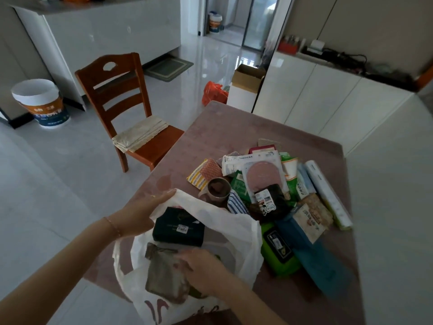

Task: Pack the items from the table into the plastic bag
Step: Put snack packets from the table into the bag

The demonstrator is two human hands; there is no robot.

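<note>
The right hand (201, 269) is inside the plastic bag (243, 233), fingers curled on a flat brown packet (164, 277). The left hand (140, 214) pinches the bag's rim and holds it wide open. A dark box (178, 228) is in the bag too. Most things are not packed yet: a big pile (269, 184) sits just beside the bag. The bag lies near the table (210, 137) edge. The far side of the table is bare.
</note>
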